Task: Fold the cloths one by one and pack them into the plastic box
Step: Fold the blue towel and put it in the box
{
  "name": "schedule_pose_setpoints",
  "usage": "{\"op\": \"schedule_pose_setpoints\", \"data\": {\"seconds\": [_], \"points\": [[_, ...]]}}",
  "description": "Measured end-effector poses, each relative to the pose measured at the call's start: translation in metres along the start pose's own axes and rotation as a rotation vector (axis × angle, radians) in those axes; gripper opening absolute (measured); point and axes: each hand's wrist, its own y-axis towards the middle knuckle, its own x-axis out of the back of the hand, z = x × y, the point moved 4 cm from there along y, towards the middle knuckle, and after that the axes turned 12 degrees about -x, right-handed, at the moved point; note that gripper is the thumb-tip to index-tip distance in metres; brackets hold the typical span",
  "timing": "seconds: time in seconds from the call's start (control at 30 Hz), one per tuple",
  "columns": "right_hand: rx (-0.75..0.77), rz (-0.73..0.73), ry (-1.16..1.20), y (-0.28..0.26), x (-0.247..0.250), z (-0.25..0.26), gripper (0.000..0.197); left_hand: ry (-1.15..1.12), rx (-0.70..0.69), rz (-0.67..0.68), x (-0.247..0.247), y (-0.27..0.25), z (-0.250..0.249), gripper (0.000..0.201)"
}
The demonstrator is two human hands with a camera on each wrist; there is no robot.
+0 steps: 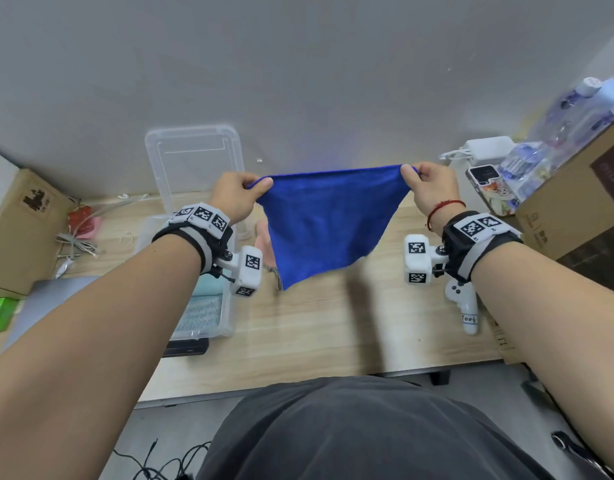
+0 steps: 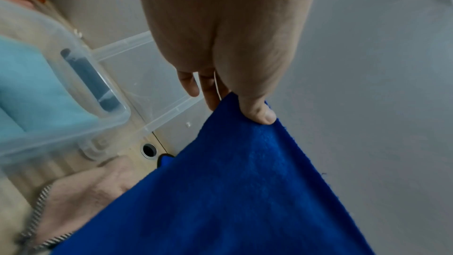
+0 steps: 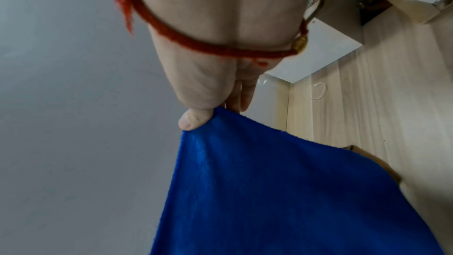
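Blue cloth (image 1: 328,223) held up by two corners above the desk (image 1: 319,334).

One top corner is pinched by the left hand (image 1: 237,195), the other by the right hand (image 1: 428,188), thumbs pressed against curled fingers. The cloth is stretched between them and hangs clear of the desk. The box (image 1: 225,317) is seen left of the cloth, a light blue cloth (image 2: 36,88) laid inside; its lid (image 1: 194,157) is stood behind it.

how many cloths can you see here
3: the blue cloth held up between both hands, a light blue cloth in the plastic box, a pinkish cloth on the table. More may be hidden.
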Motion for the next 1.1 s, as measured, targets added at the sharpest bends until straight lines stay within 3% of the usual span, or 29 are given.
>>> {"op": "schedule_pose_setpoints", "data": {"seconds": [0.13,0.3,0.47,0.63,0.83,0.93,1.1], "points": [[-0.004,-0.035,0.136,0.016,0.012,0.002,0.028,-0.346,0.056,-0.126,-0.002,0.015,0.0,0.048],[0.004,-0.069,0.085,0.017,0.017,0.002,0.04,-0.483,0.067,-0.08,-0.023,0.018,-0.012,0.046],[-0.128,-0.011,0.006,-0.001,0.005,-0.052,0.039,-0.419,0.132,0.035,-0.062,-0.015,0.018,0.037],[-0.291,0.102,-0.082,-0.047,-0.022,-0.129,0.04,-0.171,0.274,0.151,-0.119,-0.076,0.089,0.085],[-0.438,0.252,-0.187,-0.105,-0.05,-0.225,0.04,-0.081,0.384,0.33,-0.177,-0.169,0.126,0.063],[-0.479,0.278,-0.241,-0.122,-0.056,-0.259,0.048,-0.099,0.426,0.351,-0.192,-0.195,0.138,0.057],[-0.471,0.301,-0.3,-0.136,-0.059,-0.274,0.045,-0.148,0.456,0.349,-0.205,-0.214,0.14,0.049]]}}
